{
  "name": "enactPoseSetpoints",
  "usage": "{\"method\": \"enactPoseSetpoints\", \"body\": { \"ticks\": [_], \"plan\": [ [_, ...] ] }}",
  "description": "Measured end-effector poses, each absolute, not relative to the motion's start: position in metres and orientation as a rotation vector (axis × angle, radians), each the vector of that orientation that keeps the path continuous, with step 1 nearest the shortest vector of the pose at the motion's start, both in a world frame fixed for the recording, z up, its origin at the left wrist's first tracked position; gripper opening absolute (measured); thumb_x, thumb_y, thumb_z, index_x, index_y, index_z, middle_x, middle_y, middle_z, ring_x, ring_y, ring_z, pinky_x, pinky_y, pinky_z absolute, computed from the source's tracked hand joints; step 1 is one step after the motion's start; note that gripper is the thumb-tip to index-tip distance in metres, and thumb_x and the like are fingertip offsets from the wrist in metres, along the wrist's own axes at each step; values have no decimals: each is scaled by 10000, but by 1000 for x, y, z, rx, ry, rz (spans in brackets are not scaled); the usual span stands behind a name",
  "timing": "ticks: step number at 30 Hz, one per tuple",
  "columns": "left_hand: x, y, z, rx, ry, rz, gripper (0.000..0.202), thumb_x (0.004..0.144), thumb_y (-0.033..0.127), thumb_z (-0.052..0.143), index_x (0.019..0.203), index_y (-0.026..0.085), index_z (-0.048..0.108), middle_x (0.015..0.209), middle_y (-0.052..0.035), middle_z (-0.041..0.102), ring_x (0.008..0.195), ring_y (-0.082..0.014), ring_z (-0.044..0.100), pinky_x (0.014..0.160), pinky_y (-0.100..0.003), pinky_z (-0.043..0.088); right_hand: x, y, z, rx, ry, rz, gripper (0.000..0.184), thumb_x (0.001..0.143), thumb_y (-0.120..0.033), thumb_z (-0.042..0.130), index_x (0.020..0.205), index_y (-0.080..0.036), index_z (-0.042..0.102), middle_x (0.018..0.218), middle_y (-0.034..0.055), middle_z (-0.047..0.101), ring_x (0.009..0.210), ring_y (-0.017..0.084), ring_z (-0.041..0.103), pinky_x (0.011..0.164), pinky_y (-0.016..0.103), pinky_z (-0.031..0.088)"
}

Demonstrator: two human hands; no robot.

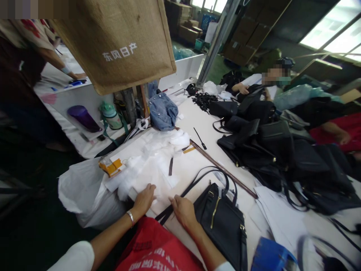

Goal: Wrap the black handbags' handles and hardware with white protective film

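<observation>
My left hand (144, 198) rests flat on a sheet of white wrapping paper (146, 169) at the near edge of the white table (197, 124), fingers stretched out. My right hand (182, 210) lies beside it with its fingers curled over the long black strap (194, 184) of a black handbag (222, 222). The handbag has gold zips and lies just right of that hand. I wear a silver bracelet on the left wrist.
A heap of black bags (282, 154) covers the right of the table, where another person sits. A long brown stick (222, 169), a jute bag (118, 41) hanging above, a denim item (163, 111), bottles (111, 114) and a white plastic sack (84, 192) surround me.
</observation>
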State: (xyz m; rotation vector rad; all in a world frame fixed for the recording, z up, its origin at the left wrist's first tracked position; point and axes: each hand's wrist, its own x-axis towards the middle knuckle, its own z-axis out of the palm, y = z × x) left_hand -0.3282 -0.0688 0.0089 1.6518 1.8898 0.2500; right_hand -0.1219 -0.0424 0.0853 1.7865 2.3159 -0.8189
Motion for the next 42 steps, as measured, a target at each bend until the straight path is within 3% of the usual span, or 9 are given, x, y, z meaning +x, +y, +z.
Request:
{"method": "enactPoseSetpoints", "body": {
  "ticks": [3, 10, 14, 19, 23, 28, 31, 34, 42],
  "plan": [
    [-329, -58, 8, 1677, 1839, 246, 58, 854, 204, 508, 886, 210, 556, 935, -25, 565, 749, -164, 573, 668, -263, 376, -131, -44, 73, 1882, 2264, -995, 341, 934, -413, 416, 701, -212, 562, 691, 47, 680, 654, 181, 608, 545, 254, 268],
    [-339, -48, 12, 1657, 1766, 327, 180, 865, 241, 457, 707, 197, 529, 759, -11, 567, 756, -169, 544, 693, -260, 366, -130, -60, 30, 2219, 1919, -1775, 113, 797, -228, 557, 693, -208, 516, 587, -21, 619, 531, 136, 565, 524, 226, 347],
    [-335, -49, 14, 1637, 1760, 377, 191, 854, 254, 443, 680, 201, 501, 707, 2, 561, 717, -166, 530, 655, -257, 356, -143, -66, 15, 2299, 1811, -1884, 102, 768, -277, 585, 781, -209, 510, 581, -41, 585, 493, 135, 557, 482, 225, 375],
    [-325, -48, 18, 1628, 1756, 417, 197, 844, 261, 440, 661, 203, 485, 652, 20, 539, 656, -154, 511, 619, -253, 346, -163, -62, 6, 2464, 1670, -2125, 311, 680, -309, 652, 940, -212, 512, 751, -18, 625, 536, 132, 571, 460, 223, 397],
    [-318, -49, 26, 1642, 1745, 426, 214, 856, 276, 434, 664, 205, 497, 626, 26, 530, 626, -153, 515, 596, -256, 365, -167, -55, 3, 2477, 1600, -2181, 166, 752, -364, 547, 756, -198, 531, 561, -39, 549, 471, 133, 520, 448, 231, 380],
    [-312, -48, 56, 1819, 1692, 562, 203, 903, 257, 398, 994, 198, 569, 980, -53, 616, 940, -196, 584, 833, -330, 466, -150, -52, 12, 2452, 1840, -2056, 247, 808, -389, 505, 643, -205, 521, 555, -26, 568, 535, 138, 513, 540, 238, 357],
    [-306, -40, 78, 2096, 1496, 633, 389, 913, 177, 380, 1294, 212, 447, 1316, -91, 503, 1258, -214, 435, 1062, -411, 368, -140, -53, 22, 2384, 1966, -2030, 262, 828, -370, 490, 625, -210, 525, 558, -31, 570, 554, 138, 507, 564, 237, 332],
    [-299, -27, 89, 2215, 1233, 461, 449, 903, 152, 410, 1342, 245, 429, 1379, -68, 482, 1366, -224, 299, 1125, -463, 282, -134, -53, 29, 2328, 2041, -2055, 259, 846, -347, 460, 630, -215, 514, 565, -35, 568, 569, 139, 514, 580, 236, 324],
    [-283, -1, 72, 1810, 1093, 141, 190, 801, 180, 550, 957, 192, 656, 934, -16, 706, 882, -165, 625, 826, -272, 471, -121, -47, 25, 2494, 2001, -2070, 323, 831, -444, 475, 592, -229, 444, 542, -35, 496, 567, 150, 466, 550, 244, 303]
  ]
}}
